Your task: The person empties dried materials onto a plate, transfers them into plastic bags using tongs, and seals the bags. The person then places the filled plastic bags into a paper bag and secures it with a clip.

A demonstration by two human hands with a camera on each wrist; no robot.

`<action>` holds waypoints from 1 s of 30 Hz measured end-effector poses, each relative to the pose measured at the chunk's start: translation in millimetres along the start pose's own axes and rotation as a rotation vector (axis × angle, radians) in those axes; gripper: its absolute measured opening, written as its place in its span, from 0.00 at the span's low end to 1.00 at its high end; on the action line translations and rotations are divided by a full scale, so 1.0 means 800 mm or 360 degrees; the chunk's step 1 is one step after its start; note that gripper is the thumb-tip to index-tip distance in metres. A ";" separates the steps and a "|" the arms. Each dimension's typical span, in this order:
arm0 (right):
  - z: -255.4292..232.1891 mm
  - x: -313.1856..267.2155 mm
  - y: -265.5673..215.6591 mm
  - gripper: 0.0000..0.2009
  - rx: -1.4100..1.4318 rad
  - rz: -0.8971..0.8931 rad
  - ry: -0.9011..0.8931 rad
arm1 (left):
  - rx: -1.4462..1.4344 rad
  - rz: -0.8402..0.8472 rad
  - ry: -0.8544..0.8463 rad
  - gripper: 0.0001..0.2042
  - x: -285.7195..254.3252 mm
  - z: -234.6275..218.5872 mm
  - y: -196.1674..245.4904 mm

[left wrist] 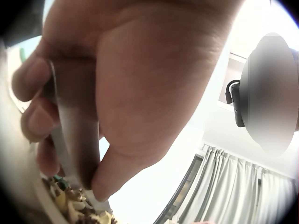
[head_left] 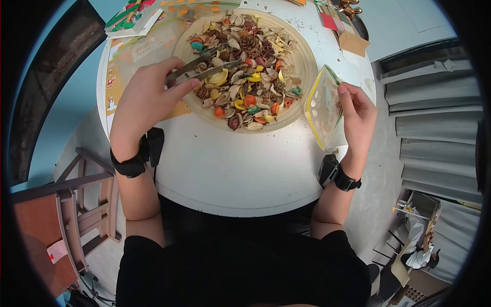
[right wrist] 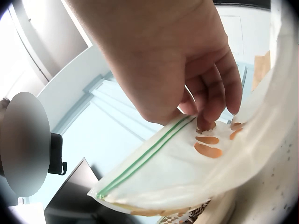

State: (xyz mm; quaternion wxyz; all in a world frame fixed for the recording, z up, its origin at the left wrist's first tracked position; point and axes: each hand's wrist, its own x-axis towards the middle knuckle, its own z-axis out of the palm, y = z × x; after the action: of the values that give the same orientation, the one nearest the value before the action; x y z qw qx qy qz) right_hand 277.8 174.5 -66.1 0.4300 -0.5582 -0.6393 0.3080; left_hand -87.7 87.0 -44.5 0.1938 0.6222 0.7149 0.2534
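My left hand (head_left: 143, 100) holds metal tongs (head_left: 215, 69), thumb on one arm and fingers on the other. The tongs' arms stand apart, their tips over the heap of potpourri (head_left: 250, 77). Dried petals, pine cones and orange, yellow and teal pieces make up the heap, which lies on a round tan plate (head_left: 299, 48). At the plate's right side, my right hand (head_left: 360, 115) pinches the edge of a clear zip bag (head_left: 322, 105). The right wrist view shows the bag's green zip strip (right wrist: 145, 156) and orange oval spots. No potpourri shows between the tongs' tips.
Beyond the plate at the left is a white tray (head_left: 135, 28) with green and red items. A patterned sheet and clear bags lie by the plate's left side. Cardboard pieces (head_left: 353, 43) sit at the back right. A wooden chair (head_left: 89, 204) stands left of the white table (head_left: 235, 174).
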 end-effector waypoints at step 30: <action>0.002 0.010 0.012 0.12 0.0242 0.0044 0.0059 | -0.0086 -0.0042 0.0135 0.18 0.013 0.018 -0.006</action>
State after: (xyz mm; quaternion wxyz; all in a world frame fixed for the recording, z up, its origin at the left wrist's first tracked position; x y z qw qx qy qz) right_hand 281.0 184.6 -73.7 0.4787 -0.5383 -0.5981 0.3513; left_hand -84.0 98.5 -58.5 0.1834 0.5960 0.7235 0.2961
